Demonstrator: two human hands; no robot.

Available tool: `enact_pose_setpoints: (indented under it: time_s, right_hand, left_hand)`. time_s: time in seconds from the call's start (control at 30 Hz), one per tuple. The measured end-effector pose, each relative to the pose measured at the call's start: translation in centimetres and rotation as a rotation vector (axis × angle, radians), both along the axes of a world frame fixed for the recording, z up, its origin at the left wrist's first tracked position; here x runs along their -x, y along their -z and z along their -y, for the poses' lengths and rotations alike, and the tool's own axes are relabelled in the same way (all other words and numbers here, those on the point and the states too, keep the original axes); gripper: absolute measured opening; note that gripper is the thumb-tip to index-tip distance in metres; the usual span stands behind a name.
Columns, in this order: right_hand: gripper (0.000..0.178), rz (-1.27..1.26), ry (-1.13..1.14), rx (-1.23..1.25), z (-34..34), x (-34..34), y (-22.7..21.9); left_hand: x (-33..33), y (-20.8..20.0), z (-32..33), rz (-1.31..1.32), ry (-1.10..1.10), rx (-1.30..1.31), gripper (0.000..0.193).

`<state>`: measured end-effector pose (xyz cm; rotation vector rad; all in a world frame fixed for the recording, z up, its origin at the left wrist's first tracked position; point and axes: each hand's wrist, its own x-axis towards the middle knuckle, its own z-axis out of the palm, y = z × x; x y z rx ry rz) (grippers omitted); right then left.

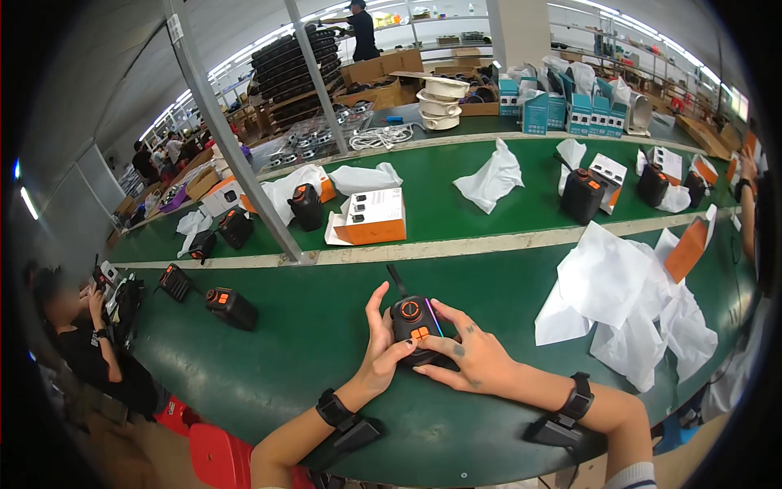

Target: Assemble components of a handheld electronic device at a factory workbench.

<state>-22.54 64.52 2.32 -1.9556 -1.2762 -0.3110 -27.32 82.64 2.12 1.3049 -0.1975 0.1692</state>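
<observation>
Between my hands is a small black boxy device (pixel 410 312), probably a portable speaker, with an orange-ringed dial, orange buttons and a lit coloured strip along one edge. A black strap or stub sticks up from its far end. My left hand (pixel 380 343) is wrapped against its left side, the thumb at the orange buttons. On the other side my right hand (pixel 466 352) grips the device, fingers along the lit edge and near the buttons. Its underside is hidden. To the left on the green table (pixel 326 391) stand a similar black device (pixel 231 308) and another one (pixel 175 282).
White wrapping sheets (pixel 607 277) lie in a heap at right beside an orange box flap (pixel 689 248). Beyond a pale ledge, a green conveyor belt (pixel 440 213) carries more devices, wrappers and a white-orange box (pixel 371 217). A metal post (pixel 232 130) rises at left; co-workers are at both sides.
</observation>
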Motion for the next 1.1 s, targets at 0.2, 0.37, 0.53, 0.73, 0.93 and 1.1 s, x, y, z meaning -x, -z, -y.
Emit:
enact_pose_setpoints:
  time_s: [0.2, 0.37, 0.53, 0.73, 0.93, 1.1]
  right_hand:
    - [0.042, -0.019, 0.011, 0.035, -0.3, 0.6, -0.4]
    - [0.042, 0.027, -0.021, -0.013, -0.8, 0.5, 0.0]
    - [0.045, 0.041, -0.020, -0.013, -0.9, 0.8, 0.3]
    - [0.047, 0.077, -0.024, -0.027, -1.3, 0.5, 0.5]
    - [0.047, 0.076, -0.021, -0.026, -1.4, 0.5, 0.5]
    - [0.049, 0.084, -0.019, -0.014, -1.5, 0.4, 0.5]
  left_hand:
    - [0.5, -0.1, -0.6, -0.018, 0.004, -0.041, 0.090]
    - [0.7, -0.1, -1.2, -0.025, -0.003, -0.065, 0.089]
    - [0.5, 0.4, -1.8, 0.003, 0.046, -0.118, 0.089]
    - [0.8, 0.1, -1.9, -0.015, 0.061, -0.096, 0.085]
    - [0.8, 0.1, -2.0, -0.014, 0.076, -0.102, 0.084]
    - [0.6, 0.2, -2.3, -0.010, 0.075, -0.112, 0.084]
